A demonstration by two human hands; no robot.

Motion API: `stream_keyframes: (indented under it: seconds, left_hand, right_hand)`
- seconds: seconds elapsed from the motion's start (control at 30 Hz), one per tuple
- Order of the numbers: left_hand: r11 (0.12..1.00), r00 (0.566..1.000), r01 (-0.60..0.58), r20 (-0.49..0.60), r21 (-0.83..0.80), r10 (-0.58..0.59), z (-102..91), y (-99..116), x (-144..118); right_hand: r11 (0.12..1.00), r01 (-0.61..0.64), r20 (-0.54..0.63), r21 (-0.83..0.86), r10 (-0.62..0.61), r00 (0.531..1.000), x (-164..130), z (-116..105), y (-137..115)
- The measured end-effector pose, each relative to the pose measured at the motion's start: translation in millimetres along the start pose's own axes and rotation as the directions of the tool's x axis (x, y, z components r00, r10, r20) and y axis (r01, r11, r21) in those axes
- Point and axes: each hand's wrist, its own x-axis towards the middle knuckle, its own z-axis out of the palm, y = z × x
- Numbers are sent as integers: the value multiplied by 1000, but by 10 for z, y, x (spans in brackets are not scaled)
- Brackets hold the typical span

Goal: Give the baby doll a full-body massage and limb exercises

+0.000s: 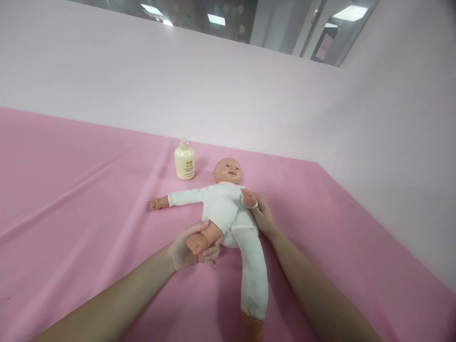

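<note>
Your left hand (187, 249) fingers clamp the doll (228, 209) foot; right hand (263, 216) at its side, fingers hidden. Doll mid-sheet (71, 190), head toward wall, bottle (184, 163) near; open room left.

Both bare forearms enter from the lower edge and converge toward the centre of the view, the left arm rising from the lower left and the right arm from the lower right. The left hand (187, 249) lies palm up with its fingers curled loosely closed around what it holds, thumb toward the top. The right hand (263, 216) is extended with the wrist nearly straight, its fingers largely hidden from the camera, so its grasp cannot be judged.
</note>
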Motion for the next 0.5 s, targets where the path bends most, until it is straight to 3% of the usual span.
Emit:
stream_keyframes:
  seconds: [0.17,0.4,0.5]
  left_hand:
    - [999,989,-19,-147,-38,13,1,-25,26]
    - [999,994,-1,-113,-41,-3,-48,-29,46]
    - [1000,998,-14,-59,-23,12,-60,-36,28]
  right_hand:
    - [976,147,127,-160,-128,984,24,-28,-5]
    - [976,145,122,-163,-126,985,34,-21,33]
    - [994,76,78,-81,-70,995,23,-9,83]
